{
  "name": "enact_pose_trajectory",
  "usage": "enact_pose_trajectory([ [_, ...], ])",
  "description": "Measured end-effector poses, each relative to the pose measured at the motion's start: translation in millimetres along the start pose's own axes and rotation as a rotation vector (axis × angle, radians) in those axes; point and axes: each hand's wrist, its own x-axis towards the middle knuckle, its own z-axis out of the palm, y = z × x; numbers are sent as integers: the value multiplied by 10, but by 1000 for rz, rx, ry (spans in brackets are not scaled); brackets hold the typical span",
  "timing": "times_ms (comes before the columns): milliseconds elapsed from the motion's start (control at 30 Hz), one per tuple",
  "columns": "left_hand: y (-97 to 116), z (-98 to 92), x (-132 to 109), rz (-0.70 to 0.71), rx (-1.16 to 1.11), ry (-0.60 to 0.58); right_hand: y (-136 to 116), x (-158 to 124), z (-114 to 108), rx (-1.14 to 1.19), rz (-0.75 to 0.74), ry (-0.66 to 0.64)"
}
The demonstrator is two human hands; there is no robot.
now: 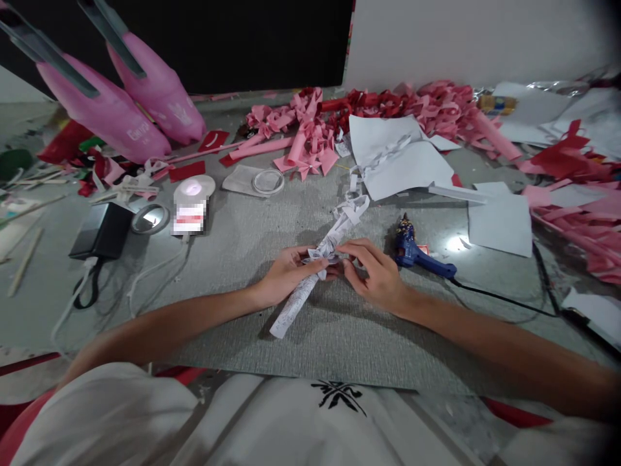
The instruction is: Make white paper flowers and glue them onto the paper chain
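A long rolled strip of white printed paper (297, 303) lies diagonally on the grey mat (339, 336), its far end cut into curled loops (353, 208). My left hand (286, 275) is closed around the roll near its middle. My right hand (376, 272) pinches the same spot from the right side, fingertips pressed on a small folded bow-like piece of the paper. Both hands meet at the roll's centre.
A blue glue gun (412, 249) with a black cord lies just right of my right hand. White sheets (402, 158), pink and red paper bows (310, 139), a black power adapter (101, 230), a round lamp (194, 189), tape roll (268, 181) and pink bags (126, 110) surround the mat.
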Motion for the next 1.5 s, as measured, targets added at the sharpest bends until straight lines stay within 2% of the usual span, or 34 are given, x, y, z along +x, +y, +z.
enact_pose_trajectory([
  [167,27,-21,-18,109,176,7,-30,8,-31,38,-91,-62],
  [233,39,-19,-25,106,238,19,-30,20,-26,54,-95,-89],
  [367,40,-8,-6,19,157,24,-13,58,-8,83,24,-51],
  [500,46,-1,20,38,94,21,-12,80,-26,119,98,-61],
  [667,41,-16,0,36,119,19,-27,78,-37,126,97,-30],
  [867,-111,-94,27,49,110,3,-19,83,-13,84,60,-12],
  [1067,-142,-155,60,41,221,58,-13,82,18,63,31,-32],
  [1167,-143,-160,69,73,256,10,-46,93,44,55,38,-3],
  [1300,-161,-132,73,117,167,-41,-108,109,69,3,58,47],
  [1500,-141,-62,62,68,-7,-41,-110,107,88,-12,57,75],
])
